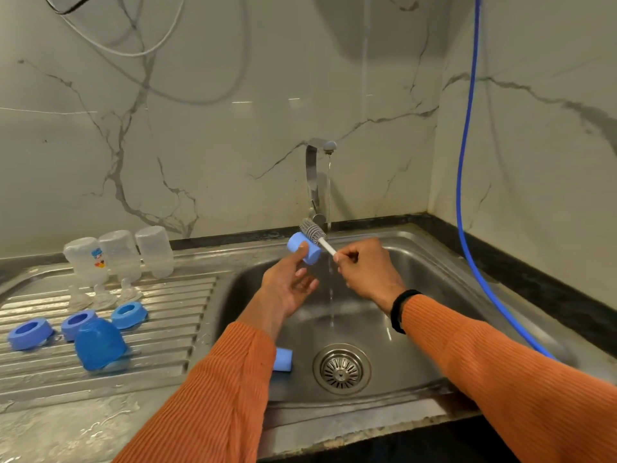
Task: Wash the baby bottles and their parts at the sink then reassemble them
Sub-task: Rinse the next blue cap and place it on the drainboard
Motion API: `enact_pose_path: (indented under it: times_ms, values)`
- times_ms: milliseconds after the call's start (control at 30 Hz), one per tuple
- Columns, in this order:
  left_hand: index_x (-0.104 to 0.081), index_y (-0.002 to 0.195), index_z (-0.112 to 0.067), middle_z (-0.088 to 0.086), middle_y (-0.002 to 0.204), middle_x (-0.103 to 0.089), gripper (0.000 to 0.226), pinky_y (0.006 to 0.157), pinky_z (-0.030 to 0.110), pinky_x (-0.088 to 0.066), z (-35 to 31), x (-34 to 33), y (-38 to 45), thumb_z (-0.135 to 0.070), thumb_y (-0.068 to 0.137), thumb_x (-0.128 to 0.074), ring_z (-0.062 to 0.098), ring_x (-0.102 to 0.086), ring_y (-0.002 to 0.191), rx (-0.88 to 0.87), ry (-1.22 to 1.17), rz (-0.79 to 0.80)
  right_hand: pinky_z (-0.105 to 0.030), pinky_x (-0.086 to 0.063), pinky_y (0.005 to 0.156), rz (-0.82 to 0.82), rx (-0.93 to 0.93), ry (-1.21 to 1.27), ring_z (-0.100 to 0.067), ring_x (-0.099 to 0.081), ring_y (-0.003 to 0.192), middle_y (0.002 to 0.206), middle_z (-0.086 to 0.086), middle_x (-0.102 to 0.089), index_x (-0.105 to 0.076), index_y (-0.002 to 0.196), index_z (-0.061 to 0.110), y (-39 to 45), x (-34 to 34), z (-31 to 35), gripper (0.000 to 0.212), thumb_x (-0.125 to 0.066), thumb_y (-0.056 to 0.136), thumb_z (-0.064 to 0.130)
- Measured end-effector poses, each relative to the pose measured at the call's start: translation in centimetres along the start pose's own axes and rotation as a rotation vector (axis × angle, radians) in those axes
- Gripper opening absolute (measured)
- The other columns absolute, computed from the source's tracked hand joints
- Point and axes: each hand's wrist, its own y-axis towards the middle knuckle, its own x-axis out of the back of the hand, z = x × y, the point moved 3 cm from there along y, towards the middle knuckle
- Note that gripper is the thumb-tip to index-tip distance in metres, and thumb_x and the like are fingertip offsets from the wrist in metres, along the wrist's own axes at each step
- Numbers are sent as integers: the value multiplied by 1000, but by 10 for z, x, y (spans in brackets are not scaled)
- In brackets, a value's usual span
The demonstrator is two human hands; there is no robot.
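**A:** Marble-veined wall tiles behind, a steel sink (417, 262) set in a wet counter, and a ribbed drainboard (160, 329) to the left. What's over the basin?

**B:** Both hands. The left hand (288, 284) is raised above the basin with its palm turned up; the thumb and fingertips pinch a light blue cap (303, 248) at its lower side, the other fingers loosely spread. The right hand (365, 267) is just beside it to the right, fingers curled tight round the white handle of a bottle brush (315, 232).

**A:** And the brush against the cap?

**B:** Its grey bristle head lies on the cap's upper edge, touching it — the handle slants down to the right hand. Water runs from the tap (317, 175) in a thin stream falling between the two hands.

**A:** The rest of the bottle parts?

**B:** Three clear bottles (118, 253) stand upside down in a row at the back of the drainboard. In front of them sit clear nipples (103, 297), then three blue rings (78, 324), with a darker blue cap (100, 344) mouth-down nearest the camera. A second light blue cap (283, 359) lies in the basin, left of the drain (341, 369), partly hidden by the left sleeve (213, 396).

**A:** Anything else?

**B:** A blue hose (467, 128) hangs down the right wall into the sink's corner — and a black band circles the right wrist
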Motion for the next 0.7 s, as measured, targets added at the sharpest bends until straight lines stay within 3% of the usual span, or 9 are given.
enact_pose_path:
  times_ms: [100,200,267,467,700]
  values:
    - [-63,119,7,21,101,-72,34,94,38,-57,-4,-1,3,-6,90,-75,29,-70,98,-4,-28,22,-26,-52,66,21,-6,2,-7,-65,63,74,3,-72,-78,87,15,0,2,1,20,-63,101,18]
    - [-61,111,3,23,99,-71,21,93,40,-57,-7,-4,4,-3,92,-71,32,-71,98,-16,-17,48,-23,-50,64,26,0,-34,-4,-64,60,73,4,-72,-80,89,16,2,6,3,20,-64,100,18]
    - [-61,107,1,23,100,-71,19,93,41,-58,-8,-4,7,-2,92,-71,31,-72,94,-48,-28,19,-24,-51,62,55,-11,-47,-5,-65,59,74,3,-74,-80,91,17,2,7,6,18,-64,100,20]
    - [-63,122,4,23,105,-73,34,97,43,-58,-11,11,13,-1,90,-73,32,-73,97,-74,-156,-111,-21,-48,53,154,8,-119,-9,-62,56,74,-2,-73,-79,92,16,-3,8,9,16,-65,100,18]
    - [-64,125,2,24,111,-73,51,77,35,-65,-2,-3,0,-11,81,-85,32,-77,93,-44,-42,-2,-29,-56,63,-25,11,-105,-11,-66,62,68,3,-71,-79,82,13,4,10,4,24,-62,99,15]
